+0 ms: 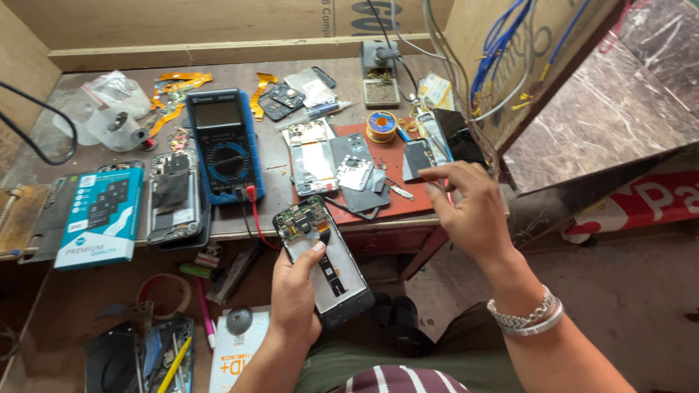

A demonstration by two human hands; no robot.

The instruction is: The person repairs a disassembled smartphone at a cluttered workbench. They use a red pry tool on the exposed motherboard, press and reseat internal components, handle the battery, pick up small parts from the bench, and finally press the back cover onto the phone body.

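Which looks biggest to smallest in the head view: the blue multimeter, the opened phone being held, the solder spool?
1. Blue multimeter
2. Opened phone, close in size and nearer the camera, so unsure
3. Solder spool, clearly smallest

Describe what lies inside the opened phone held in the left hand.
Inside the opened phone, a green circuit board sits at the top and a dark strip runs down its middle. The left hand covers its lower left edge.

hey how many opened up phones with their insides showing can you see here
3 clearly. One opened phone is held in the left hand, one lies left of the blue multimeter, one lies right of it. Loose parts may belong to others.
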